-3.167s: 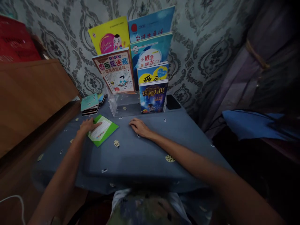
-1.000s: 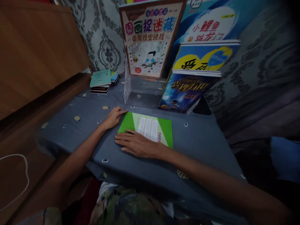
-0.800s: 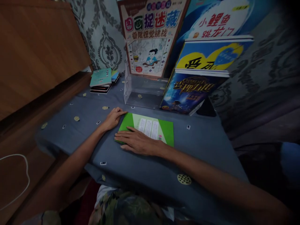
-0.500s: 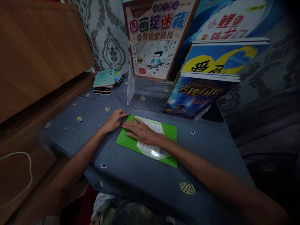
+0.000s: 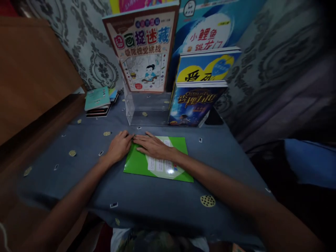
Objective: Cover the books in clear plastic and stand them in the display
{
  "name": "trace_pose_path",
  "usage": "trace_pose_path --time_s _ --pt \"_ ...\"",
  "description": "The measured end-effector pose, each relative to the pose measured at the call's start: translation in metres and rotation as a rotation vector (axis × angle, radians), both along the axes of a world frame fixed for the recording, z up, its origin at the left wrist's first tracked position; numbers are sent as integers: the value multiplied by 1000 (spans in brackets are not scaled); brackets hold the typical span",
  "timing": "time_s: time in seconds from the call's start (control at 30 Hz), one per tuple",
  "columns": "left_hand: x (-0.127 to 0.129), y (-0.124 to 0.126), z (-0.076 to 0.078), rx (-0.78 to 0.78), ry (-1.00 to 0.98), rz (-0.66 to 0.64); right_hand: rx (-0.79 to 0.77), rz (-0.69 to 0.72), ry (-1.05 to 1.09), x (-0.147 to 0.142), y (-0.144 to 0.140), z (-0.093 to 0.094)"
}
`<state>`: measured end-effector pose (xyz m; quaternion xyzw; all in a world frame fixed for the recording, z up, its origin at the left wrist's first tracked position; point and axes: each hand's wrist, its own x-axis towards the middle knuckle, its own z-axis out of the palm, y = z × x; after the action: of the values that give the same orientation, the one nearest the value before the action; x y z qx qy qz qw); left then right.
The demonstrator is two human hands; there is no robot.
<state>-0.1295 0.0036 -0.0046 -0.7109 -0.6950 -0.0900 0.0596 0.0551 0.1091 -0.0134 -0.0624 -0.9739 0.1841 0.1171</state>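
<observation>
Green booklet (image 5: 157,164) lies flat under both hands (image 5: 136,145).

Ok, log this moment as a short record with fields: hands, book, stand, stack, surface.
left hand: flat, at the green book's left edge
right hand: flat on the cover's upper left part
green book: lying closed on the cloth
clear stand: behind it, front left slot bare, books in the others
small book stack: far left
blue cloth: covers the table

glossy green booklet (image 5: 139,164), matt grey tablecloth (image 5: 157,196), clear plastic stand (image 5: 147,110), smooth wooden board (image 5: 31,77)
</observation>
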Motion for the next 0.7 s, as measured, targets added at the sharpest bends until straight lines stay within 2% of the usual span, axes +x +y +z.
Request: trace_pose_path --time_s 0.1,0.23,0.47,0.7 --pt "9 -1 5 -15 122 19 -13 -49 0 9 4 0" --pt "12 -2 5 -4 186 8 -39 -158 -9 33 13 -4" --pt "6 0 1 28 201 -44 -116 -247 -25 82 26 -9" --pt "3 -2 2 55 202 -72 -217 -326 -10 118 37 -13"
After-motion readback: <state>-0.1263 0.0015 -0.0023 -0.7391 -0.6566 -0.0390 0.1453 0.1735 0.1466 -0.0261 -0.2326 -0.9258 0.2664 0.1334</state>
